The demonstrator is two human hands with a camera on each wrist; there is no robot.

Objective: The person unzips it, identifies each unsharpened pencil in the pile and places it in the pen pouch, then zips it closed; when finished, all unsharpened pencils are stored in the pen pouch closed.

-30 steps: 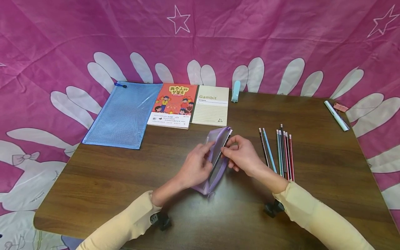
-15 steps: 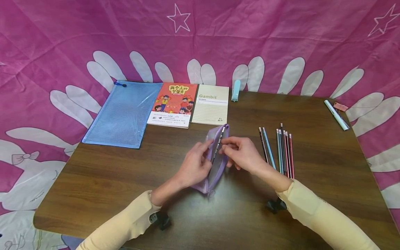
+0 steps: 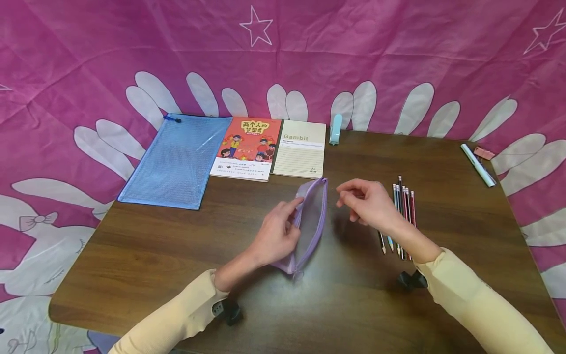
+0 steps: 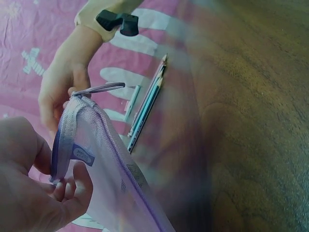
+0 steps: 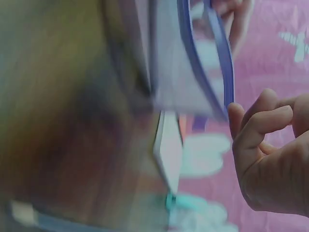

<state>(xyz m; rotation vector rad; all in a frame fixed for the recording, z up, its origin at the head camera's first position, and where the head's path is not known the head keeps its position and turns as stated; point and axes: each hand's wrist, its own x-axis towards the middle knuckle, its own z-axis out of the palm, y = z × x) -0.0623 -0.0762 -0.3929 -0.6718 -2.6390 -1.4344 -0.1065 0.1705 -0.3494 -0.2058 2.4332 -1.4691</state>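
Note:
My left hand [image 3: 278, 233] grips one side of a purple mesh zip pouch [image 3: 313, 214], whose mouth gapes toward the right. In the left wrist view the zip pull hangs at one end of the pouch [image 4: 111, 145]. Just to the right of it my right hand [image 3: 369, 204] hovers with loosely bent fingers and holds nothing. A group of pencils [image 3: 413, 201] lies on the table beyond that hand, partly hidden by the hand and forearm. The right wrist view shows the bent fingers [image 5: 260, 123] beside the purple zip edge.
A blue mesh zip folder [image 3: 168, 162], a red book [image 3: 249, 140] and a cream notebook [image 3: 300, 150] lie along the back. A light-blue stapler [image 3: 336, 129] stands to their right. A pale pen [image 3: 477, 164] and a pink eraser-like block [image 3: 484, 153] lie at the far right edge.
A black patterned pencil has slipped down into the pouch from the right fingers. My right hand has let go and moved right, toward the pencils. The left hand stays on the pouch.

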